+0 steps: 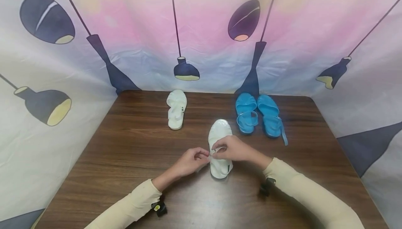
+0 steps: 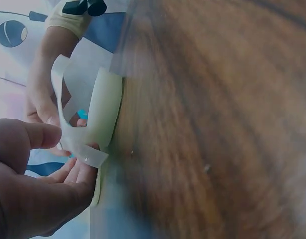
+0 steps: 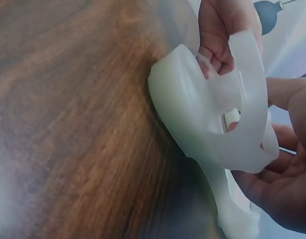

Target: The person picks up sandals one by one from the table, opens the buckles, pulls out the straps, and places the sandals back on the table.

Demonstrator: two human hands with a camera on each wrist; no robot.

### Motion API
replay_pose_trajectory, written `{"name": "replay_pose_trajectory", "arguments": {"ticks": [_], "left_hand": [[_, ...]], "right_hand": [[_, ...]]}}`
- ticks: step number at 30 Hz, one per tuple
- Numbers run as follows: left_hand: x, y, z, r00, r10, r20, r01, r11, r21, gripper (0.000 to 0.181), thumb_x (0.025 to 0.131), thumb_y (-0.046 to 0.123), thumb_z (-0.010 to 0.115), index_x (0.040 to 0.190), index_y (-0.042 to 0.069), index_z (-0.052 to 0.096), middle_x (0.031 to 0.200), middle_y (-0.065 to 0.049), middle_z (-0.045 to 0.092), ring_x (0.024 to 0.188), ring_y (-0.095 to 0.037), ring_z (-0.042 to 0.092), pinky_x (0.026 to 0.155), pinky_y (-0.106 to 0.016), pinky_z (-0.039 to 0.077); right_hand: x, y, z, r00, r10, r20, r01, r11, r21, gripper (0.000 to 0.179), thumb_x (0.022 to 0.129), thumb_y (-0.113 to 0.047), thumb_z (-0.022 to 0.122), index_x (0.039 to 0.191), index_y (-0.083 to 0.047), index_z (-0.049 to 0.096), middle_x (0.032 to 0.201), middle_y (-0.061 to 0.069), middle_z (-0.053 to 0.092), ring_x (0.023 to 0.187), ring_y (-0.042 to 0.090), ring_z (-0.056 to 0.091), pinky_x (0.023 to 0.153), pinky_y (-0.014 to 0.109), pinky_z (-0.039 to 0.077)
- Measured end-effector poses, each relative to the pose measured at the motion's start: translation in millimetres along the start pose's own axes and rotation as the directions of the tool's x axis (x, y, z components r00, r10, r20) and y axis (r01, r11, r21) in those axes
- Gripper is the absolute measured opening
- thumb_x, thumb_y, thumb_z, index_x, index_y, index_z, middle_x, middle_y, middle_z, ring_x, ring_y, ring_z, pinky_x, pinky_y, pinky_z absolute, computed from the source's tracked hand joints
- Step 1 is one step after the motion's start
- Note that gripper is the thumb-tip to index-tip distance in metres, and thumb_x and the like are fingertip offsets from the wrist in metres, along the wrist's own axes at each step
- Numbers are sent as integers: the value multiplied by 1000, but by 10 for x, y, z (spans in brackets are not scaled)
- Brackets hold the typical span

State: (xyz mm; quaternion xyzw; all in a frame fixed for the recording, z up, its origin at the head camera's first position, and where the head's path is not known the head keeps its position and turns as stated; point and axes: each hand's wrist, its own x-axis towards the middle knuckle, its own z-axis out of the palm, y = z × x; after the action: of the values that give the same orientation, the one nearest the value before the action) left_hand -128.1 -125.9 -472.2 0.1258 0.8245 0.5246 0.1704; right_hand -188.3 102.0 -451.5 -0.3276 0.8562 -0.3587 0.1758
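A white sandal (image 1: 221, 128) lies on the table with its toe pointing away from me. At its left side my left hand (image 1: 192, 161) holds the loose strap end (image 2: 95, 156), its fingertips behind the strap and its thumb in front. From the right, my right hand (image 1: 233, 147) reaches over the sandal and grips the same strap (image 3: 252, 107) near its buckle side, with thumb and fingers curled about it. The strap stands up in a loop above the sole (image 3: 175, 89). Fingers partly hide the fastening point.
Another white sandal (image 1: 176, 112) lies farther back to the left. Two blue sandals (image 1: 246, 103) lie at the back right, one with its strap (image 1: 284, 133) hanging loose. The brown wooden table (image 1: 132, 155) meets a printed cloth (image 1: 141, 26) at its far edge.
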Motion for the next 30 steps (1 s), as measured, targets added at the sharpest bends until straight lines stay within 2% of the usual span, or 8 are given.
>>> {"name": "replay_pose_trajectory", "arguments": {"ticks": [3,7,13,20,26,30], "left_hand": [[18,-5,-28,1000,-1,9,1,1000,30,24,100,22,65,109,1,71,93,-6,72,77,-12,64,62,-27,53],[36,-20,-45,1000,-9,25,8,1000,22,19,101,19,64,104,2,72,86,-4,71,70,-11,59,59,-25,49],[76,-64,-11,1000,-4,8,5,998,-55,14,98,9,66,102,-3,72,87,-6,72,78,-9,62,68,-22,51],[108,-86,45,998,-67,-18,64,986,-152,11,96,3,66,100,-6,71,85,-5,71,80,-9,62,76,-23,50],[131,-66,58,996,-77,-32,70,982,-176,10,94,3,65,96,-5,71,83,-1,68,80,-10,59,75,-25,48],[139,-38,52,995,-65,-71,53,986,-159,10,93,4,67,97,-3,72,80,0,69,74,-9,59,66,-22,48]], "right_hand": [[23,30,-19,1000,-24,16,24,1000,-5,28,88,-29,81,110,-11,79,105,0,77,90,6,72,77,23,58],[37,77,-18,999,-50,8,50,999,-4,26,88,-28,82,110,-14,80,107,0,78,89,4,72,77,22,58],[34,105,7,999,-41,5,41,999,30,28,89,-32,82,111,-16,80,108,0,77,91,4,72,76,22,58],[34,127,34,999,-39,1,39,999,35,28,88,-33,82,110,-17,80,108,-1,78,91,4,71,76,23,58],[34,142,32,997,-79,-2,79,997,-22,25,89,-34,81,108,-17,81,105,-3,78,92,4,70,78,23,58],[46,136,26,992,-123,-4,123,990,-70,23,89,-33,81,106,-17,82,103,-4,78,93,4,70,79,23,57]]}}
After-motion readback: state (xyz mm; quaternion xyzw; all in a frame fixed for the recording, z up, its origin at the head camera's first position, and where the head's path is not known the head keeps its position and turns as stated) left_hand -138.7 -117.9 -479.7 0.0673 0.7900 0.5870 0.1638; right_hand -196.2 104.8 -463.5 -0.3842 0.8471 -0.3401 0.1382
